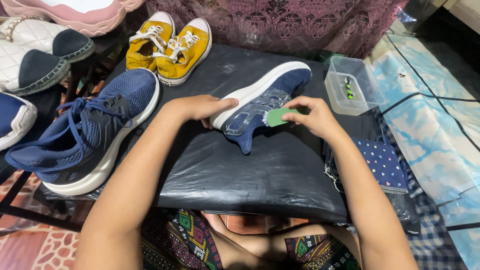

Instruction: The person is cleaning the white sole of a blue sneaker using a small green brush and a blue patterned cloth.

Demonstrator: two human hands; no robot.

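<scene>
A navy mesh sneaker (280, 87) with a white sole lies tipped on its side on a black plastic sheet (250, 170). My left hand (197, 107) grips its heel and sole. My right hand (312, 115) holds a green brush (276, 117) with white bristles pressed against the sneaker's side panel. The matching navy sneaker (87, 132) with blue laces stands upright at the left, apart from both hands.
A pair of yellow canvas sneakers (170, 45) sits at the back. A clear plastic tub (352, 85) stands right of the shoe. Quilted white and black shoes (35, 55) lie far left. A dotted navy cloth (382, 162) lies at right.
</scene>
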